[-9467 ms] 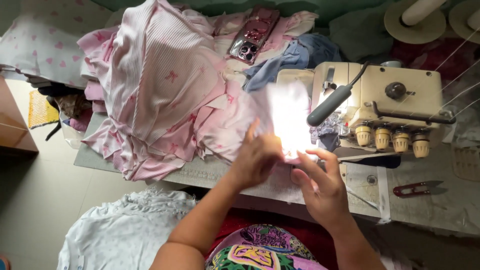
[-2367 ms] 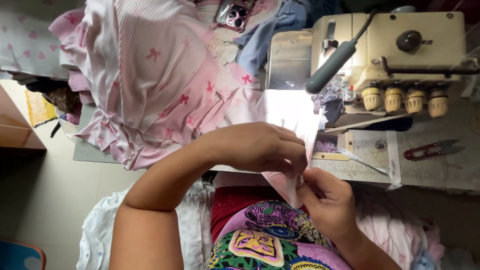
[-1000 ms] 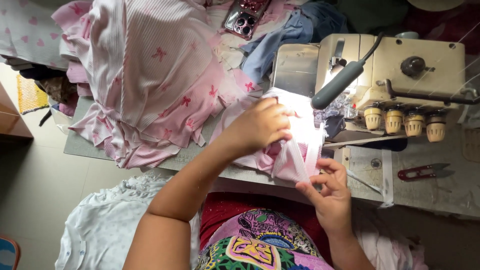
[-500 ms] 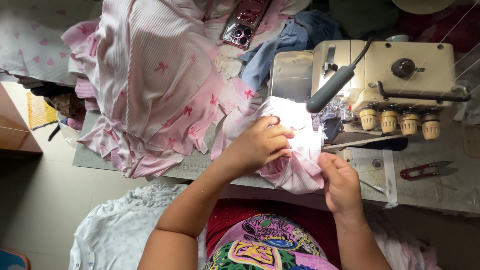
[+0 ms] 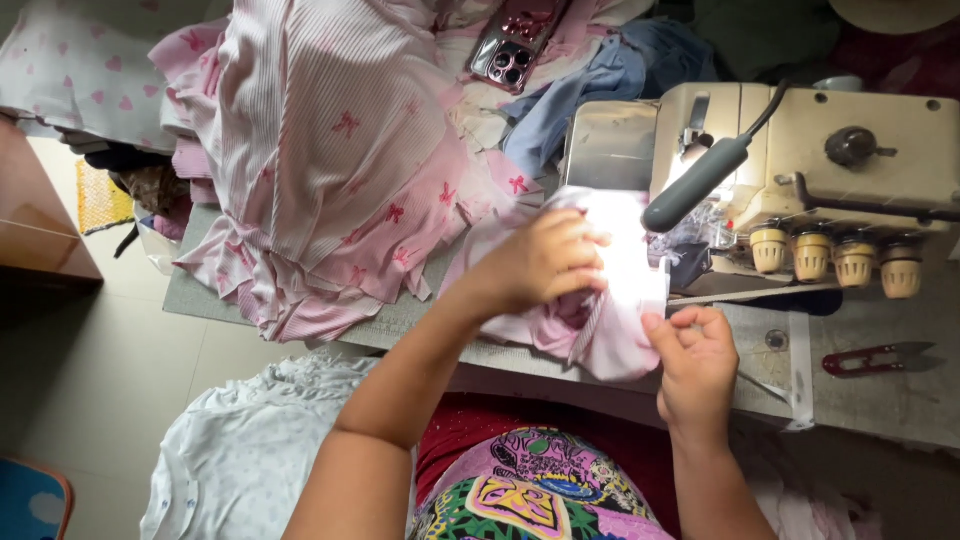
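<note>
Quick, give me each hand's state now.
Left hand: closed on the pink cloth piece.
Right hand: fingers pinching the same piece's edge.

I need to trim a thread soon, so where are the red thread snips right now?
The red thread snips lie on the table's right side, below the sewing machine's row of thread cones, right of the right hand.

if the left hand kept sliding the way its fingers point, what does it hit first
The left hand rests on the pink fabric piece, fingers pointing right toward the sewing machine. It would probably first meet the grey lamp head over the lit cloth, though depth is unclear.
</note>
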